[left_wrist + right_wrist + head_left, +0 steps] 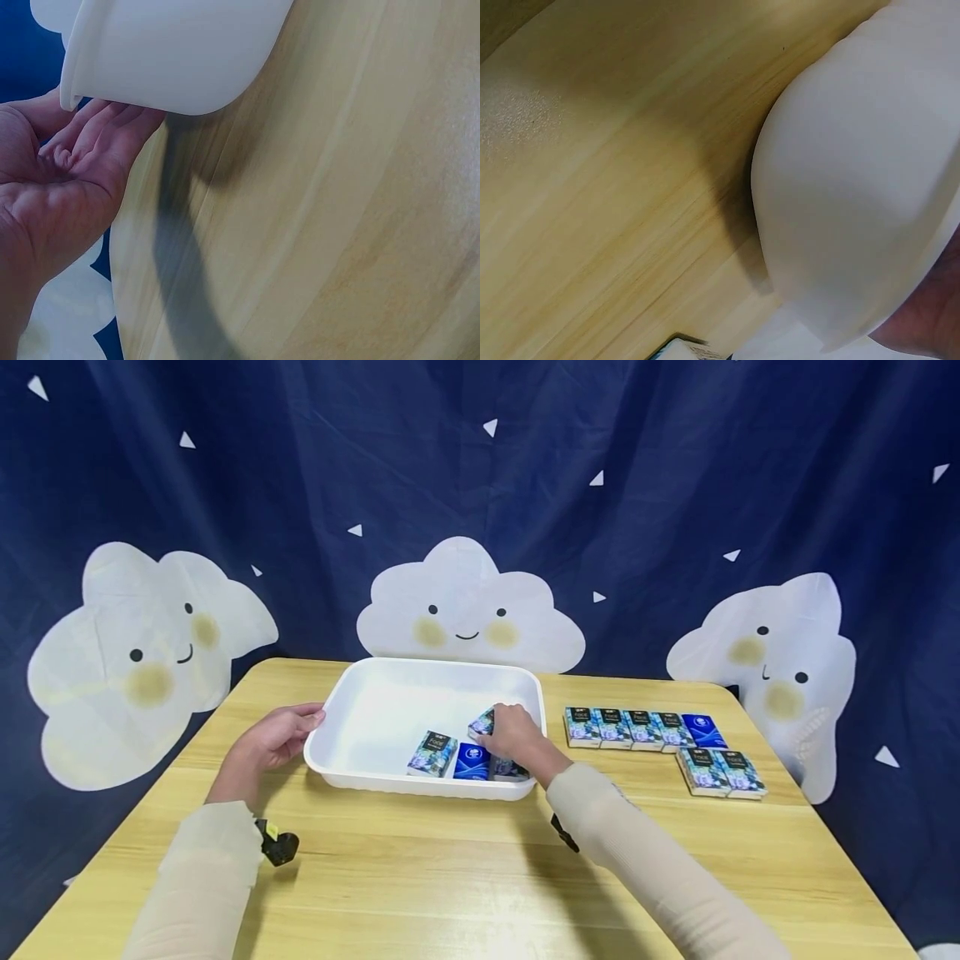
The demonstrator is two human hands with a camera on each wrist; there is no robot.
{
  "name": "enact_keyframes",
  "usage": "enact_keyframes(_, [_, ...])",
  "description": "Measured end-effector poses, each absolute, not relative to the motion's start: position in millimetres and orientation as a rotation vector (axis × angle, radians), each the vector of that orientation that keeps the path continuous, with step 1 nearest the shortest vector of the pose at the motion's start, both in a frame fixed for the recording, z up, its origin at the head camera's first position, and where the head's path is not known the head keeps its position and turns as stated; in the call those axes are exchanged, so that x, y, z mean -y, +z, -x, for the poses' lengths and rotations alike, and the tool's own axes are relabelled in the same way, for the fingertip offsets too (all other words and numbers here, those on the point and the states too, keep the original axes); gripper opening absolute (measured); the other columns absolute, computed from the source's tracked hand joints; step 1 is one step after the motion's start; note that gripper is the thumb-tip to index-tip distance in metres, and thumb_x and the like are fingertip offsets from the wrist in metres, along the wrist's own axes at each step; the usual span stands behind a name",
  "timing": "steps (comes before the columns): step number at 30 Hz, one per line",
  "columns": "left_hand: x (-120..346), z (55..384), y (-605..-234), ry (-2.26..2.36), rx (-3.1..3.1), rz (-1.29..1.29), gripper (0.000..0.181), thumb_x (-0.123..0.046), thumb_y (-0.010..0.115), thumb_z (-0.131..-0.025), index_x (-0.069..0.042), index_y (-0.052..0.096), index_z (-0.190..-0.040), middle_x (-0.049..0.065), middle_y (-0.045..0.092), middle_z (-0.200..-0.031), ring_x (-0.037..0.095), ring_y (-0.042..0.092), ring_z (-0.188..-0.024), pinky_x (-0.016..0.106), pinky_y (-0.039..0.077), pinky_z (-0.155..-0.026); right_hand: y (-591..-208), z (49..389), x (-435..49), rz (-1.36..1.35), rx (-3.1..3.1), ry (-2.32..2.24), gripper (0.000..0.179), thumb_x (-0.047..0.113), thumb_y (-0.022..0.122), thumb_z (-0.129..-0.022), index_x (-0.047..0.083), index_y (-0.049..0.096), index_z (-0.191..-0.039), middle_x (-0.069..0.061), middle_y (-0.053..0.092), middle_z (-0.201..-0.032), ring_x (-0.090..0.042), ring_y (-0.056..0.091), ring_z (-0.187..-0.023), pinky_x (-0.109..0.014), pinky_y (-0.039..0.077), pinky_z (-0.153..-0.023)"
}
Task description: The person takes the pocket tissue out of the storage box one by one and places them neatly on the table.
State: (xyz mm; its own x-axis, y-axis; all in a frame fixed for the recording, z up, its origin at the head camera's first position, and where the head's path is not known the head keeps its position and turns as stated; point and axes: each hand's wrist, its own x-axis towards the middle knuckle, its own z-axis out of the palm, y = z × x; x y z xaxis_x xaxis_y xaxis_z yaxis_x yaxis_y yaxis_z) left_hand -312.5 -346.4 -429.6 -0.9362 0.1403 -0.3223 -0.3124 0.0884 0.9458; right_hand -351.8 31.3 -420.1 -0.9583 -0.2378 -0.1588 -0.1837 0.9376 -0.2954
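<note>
My left hand (279, 737) grips the left rim of a white plastic tray (324, 750), thumb over the edge and fingers beneath it, as the left wrist view also shows. Inside the tray, my right hand (517, 739) pinches a floral pocket tissue pack (482, 724) near the right wall. Below it lie a floral pack (432, 754), tilted a little, and a blue tissue pack (472, 762). Another floral pack (510, 769) sits by the front right corner, partly covered by the right hand. In the right wrist view, the tray wall hides most of that hand.
Right of the tray, several floral tissue packs (611, 727) stand in a row ending in a blue pack (702, 731). Two more floral packs (722, 773) lie in front of that end. Behind the wooden table (405, 877) hangs a dark blue curtain (420, 460) with clouds.
</note>
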Motion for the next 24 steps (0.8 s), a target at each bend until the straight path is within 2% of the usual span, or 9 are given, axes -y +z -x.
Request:
enact_keyframes(14, [343,313,-429,1.910,-2.043,0.169,0.066,-0.021,0.048,-0.109,0.004,0.015,-0.160,-0.009,0.066,-0.106,0.003,0.067,-0.096,0.024,0.059,-0.088,-418,354,-33,0.297,-2.919,-0.454,0.046,0.036,0.076,-0.092,-0.001,0.066,-0.118,-0.011,0.064,-0.101,-0.021,0.061,-0.089,-0.034,0.058,-0.081])
enact_keyframes(24, [344,312,-430,1.914,-2.035,0.150,0.067,-0.022,0.047,-0.109,0.004,0.013,-0.160,-0.011,0.067,-0.104,0.004,0.067,-0.095,0.023,0.059,-0.086,-402,355,-38,0.289,-2.963,-0.529,0.039,0.034,0.075,-0.091,-0.001,0.066,-0.106,-0.011,0.062,-0.092,-0.021,0.062,-0.077,-0.030,0.056,-0.066])
